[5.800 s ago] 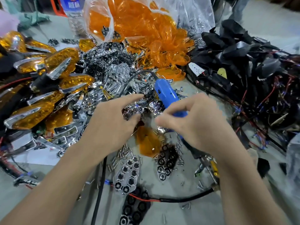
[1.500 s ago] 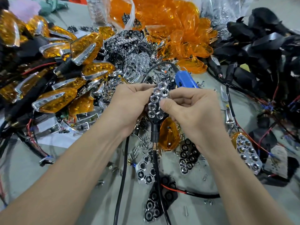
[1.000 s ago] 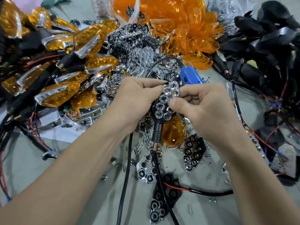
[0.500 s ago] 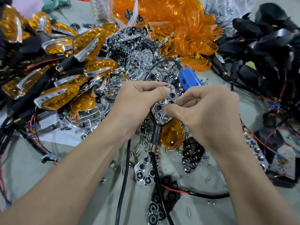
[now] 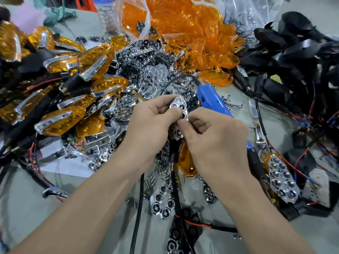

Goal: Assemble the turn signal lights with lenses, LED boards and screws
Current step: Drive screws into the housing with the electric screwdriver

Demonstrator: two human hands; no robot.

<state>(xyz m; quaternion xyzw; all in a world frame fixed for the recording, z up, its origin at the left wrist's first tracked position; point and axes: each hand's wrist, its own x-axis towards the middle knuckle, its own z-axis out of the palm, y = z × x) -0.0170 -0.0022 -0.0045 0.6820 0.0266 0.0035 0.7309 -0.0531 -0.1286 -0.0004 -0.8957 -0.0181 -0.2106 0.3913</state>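
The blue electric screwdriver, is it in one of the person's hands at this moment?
No, the blue electric screwdriver lies on the table behind the hands, while the left hand and right hand both hold a chrome reflector.

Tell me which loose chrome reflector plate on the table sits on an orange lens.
The chrome reflector plate at far right, beside the right forearm; it rests in an orange lens, unlike the bare plate between the forearms.

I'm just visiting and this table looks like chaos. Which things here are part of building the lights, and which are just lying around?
In the job:
left hand and right hand, holding a chrome reflector piece
blue electric screwdriver
loose screws
orange lenses
black housings

Just lying about:
water bottle
crumpled cloth
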